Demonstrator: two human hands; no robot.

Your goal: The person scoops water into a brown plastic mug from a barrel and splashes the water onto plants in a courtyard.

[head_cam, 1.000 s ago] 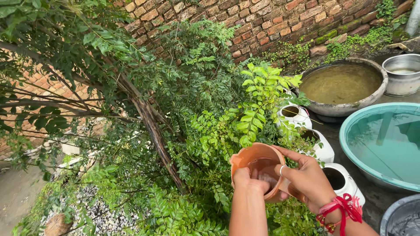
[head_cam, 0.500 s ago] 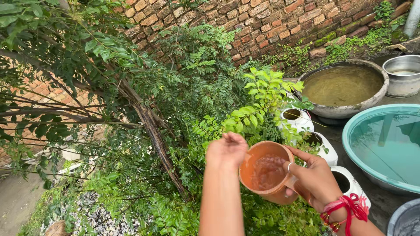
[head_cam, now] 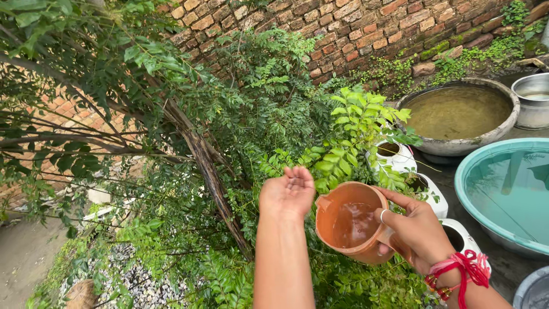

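Observation:
My right hand [head_cam: 414,232] grips an orange-brown plastic jug [head_cam: 350,221] with water in it, held low in the middle of the view. A red thread band is tied round that wrist. My left hand [head_cam: 287,194] is raised just left of the jug, palm cupped upward with fingers loosely together, over the leafy green bush [head_cam: 269,114]. Nothing solid lies in the palm.
A thin leaning trunk [head_cam: 209,166] runs through the bush. White plant pots [head_cam: 394,157] stand to the right. Beyond them are a stone basin of murky water [head_cam: 457,111], a teal tub of water [head_cam: 506,189], a metal pot [head_cam: 532,100] and a brick wall [head_cam: 343,28].
My left hand has left the jug's rim and risen to the left, palm now turned up over the bush. The jug has shifted slightly right and stayed low.

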